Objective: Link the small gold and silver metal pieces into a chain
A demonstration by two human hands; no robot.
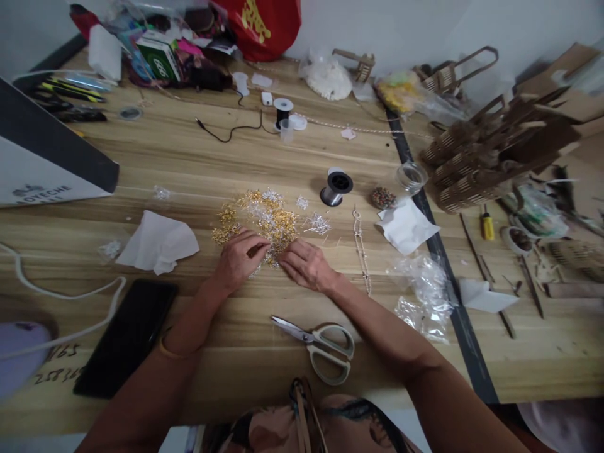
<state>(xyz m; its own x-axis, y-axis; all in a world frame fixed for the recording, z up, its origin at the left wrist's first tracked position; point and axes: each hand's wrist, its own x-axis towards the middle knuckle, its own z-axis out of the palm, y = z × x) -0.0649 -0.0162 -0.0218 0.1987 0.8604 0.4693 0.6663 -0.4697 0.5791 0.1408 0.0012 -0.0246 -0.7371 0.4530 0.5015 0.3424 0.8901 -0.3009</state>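
A loose heap of small gold and silver jewelry findings (278, 223) lies on the wooden table in front of me. At its near left edge is my left hand (240, 258), thumb and index finger pinched together over the silver pieces; whatever is between them is too small to name. My right hand (306, 264) rests at the heap's near right edge, fingers curled and pressed together, their tips hidden among the pieces. A small pile of silver pins (317, 223) sits just beyond the right hand. Scissors (314, 343) with pale handles lie nearer to me, blades apart.
A wire spool (336, 189) stands behind the pins. A beaded chain (362, 251) and clear plastic bags (425, 296) lie to the right, white paper (158, 242) and a black phone (127, 340) to the left. Small woven baskets (462, 163) are stacked at right.
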